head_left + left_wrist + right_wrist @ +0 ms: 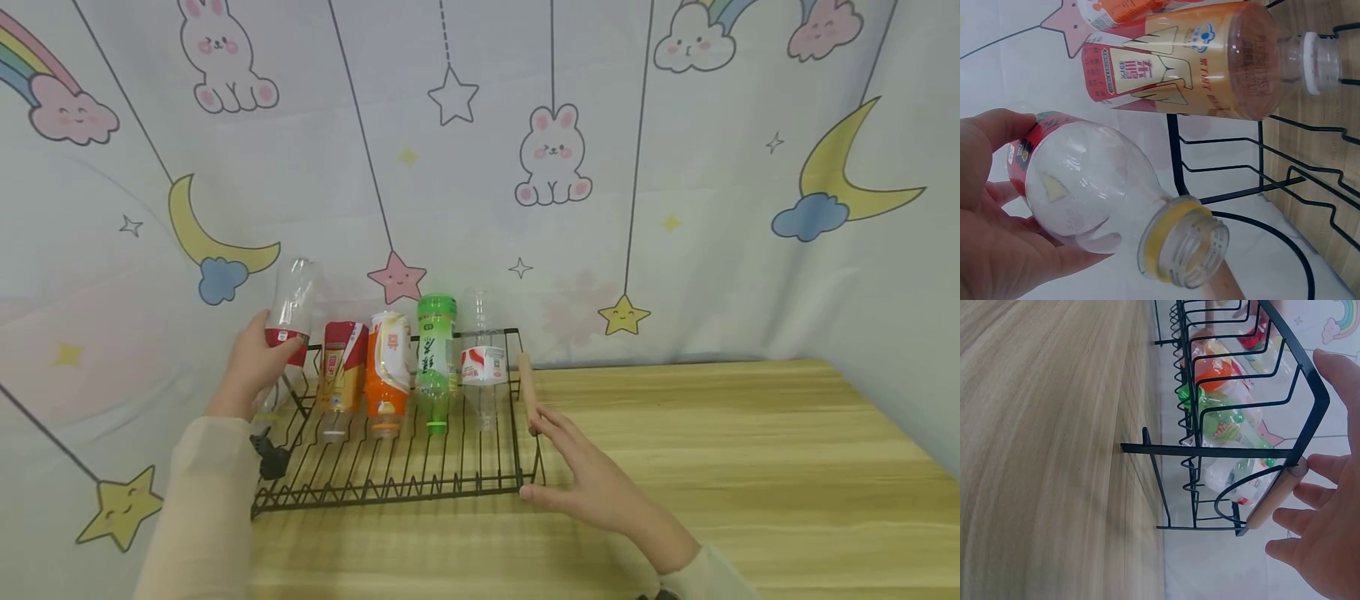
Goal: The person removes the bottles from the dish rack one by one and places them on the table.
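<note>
My left hand grips a clear plastic bottle round its red label, at the left end of a black wire rack. The bottle leans with its capless mouth downward; in the left wrist view its neck has a yellow ring. On the rack's right end is a wooden handle. My right hand is there, fingers extended, fingertips touching the handle's near end. In the right wrist view the thumb stands apart beside the black frame.
Leaning neck-down in the rack are a red-and-yellow bottle, an orange-and-white bottle, a green bottle and a clear bottle with a white-and-red label. The rack stands on a wood-grain table before a printed curtain.
</note>
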Demonstrator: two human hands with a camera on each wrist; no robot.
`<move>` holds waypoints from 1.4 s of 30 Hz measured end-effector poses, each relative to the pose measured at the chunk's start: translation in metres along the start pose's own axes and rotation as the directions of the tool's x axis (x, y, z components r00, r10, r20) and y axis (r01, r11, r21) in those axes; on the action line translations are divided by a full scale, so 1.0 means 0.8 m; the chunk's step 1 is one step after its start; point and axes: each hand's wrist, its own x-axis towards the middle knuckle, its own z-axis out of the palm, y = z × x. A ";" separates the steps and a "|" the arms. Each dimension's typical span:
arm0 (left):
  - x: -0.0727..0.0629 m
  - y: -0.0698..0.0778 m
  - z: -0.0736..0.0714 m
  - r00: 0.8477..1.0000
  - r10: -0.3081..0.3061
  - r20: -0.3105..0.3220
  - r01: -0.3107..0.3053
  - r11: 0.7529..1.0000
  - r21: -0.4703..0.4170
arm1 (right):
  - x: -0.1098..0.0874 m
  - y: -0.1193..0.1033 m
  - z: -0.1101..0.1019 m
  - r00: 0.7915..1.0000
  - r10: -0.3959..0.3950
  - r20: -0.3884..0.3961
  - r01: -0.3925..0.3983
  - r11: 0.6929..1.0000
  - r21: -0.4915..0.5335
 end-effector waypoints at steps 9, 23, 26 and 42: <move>-0.007 0.014 -0.006 0.999 0.028 0.021 -0.028 1.000 0.003 | 0.001 0.002 0.003 1.000 0.003 0.009 -0.003 1.000 0.012; -0.025 0.066 0.000 0.979 0.184 0.087 -0.188 0.982 0.034 | 0.003 -0.001 -0.003 1.000 0.000 0.018 0.000 1.000 -0.017; -0.034 0.081 0.001 0.967 0.232 0.102 -0.239 0.969 0.058 | 0.003 -0.001 -0.005 1.000 -0.002 0.026 0.003 0.999 -0.038; -0.075 0.152 0.024 0.888 0.382 0.255 -0.419 0.902 0.105 | 0.008 -0.019 -0.052 0.999 -0.031 0.042 0.038 0.982 -0.185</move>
